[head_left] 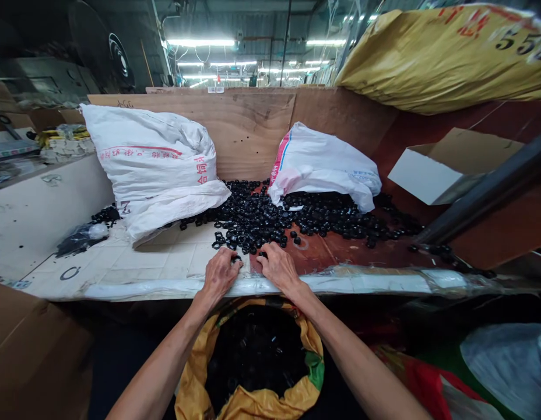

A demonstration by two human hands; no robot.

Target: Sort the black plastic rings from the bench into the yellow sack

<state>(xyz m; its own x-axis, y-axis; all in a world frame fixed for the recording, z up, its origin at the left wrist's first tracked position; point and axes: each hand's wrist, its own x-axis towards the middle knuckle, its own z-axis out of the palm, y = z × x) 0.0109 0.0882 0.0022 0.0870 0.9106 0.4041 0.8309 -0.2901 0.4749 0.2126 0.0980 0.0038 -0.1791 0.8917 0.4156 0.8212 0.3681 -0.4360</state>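
Observation:
My left hand rests at the front of the worktop, its fingers closed on a small black ring. Beside it, my right hand is curled with a small black part at its fingertips. Just beyond both hands spreads a heap of small black plastic rings, with a few loose ones at its near edge. Below the worktop edge, between my forearms, an open yellow sack holds many dark pieces, hard to make out singly.
Two white woven sacks, the left one and the right one, lean over the heap. A wooden board closes the back. At right are a cardboard box, a dark metal bar and a yellow bag.

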